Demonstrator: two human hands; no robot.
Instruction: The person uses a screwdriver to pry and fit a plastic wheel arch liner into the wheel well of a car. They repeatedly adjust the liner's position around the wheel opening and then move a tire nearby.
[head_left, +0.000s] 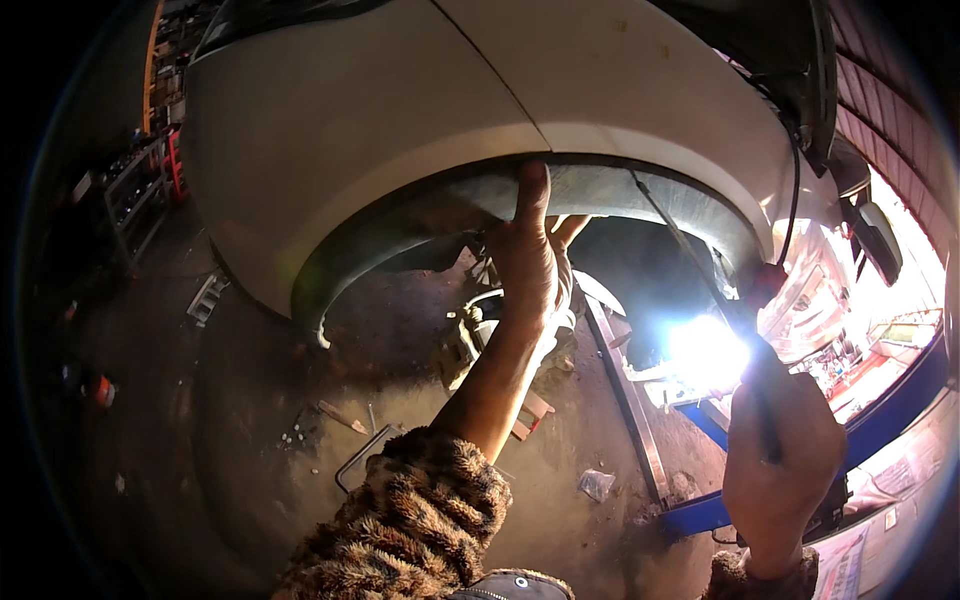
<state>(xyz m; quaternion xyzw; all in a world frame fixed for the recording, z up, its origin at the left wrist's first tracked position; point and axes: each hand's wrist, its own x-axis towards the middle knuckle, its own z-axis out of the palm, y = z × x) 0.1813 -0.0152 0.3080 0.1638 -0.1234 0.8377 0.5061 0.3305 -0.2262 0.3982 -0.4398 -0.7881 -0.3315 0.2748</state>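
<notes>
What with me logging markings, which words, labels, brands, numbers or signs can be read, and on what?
None can be read.
Pale sheet, lower right: marks too blurred to read.
Car body: no lettering visible.
Long tool in the right hand: no lettering I can make out.

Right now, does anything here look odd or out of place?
Yes: the wheel arch shows no wheel where one would normally sit, and crumpled clear plastic lies loose on the floor like stray litter.
</notes>
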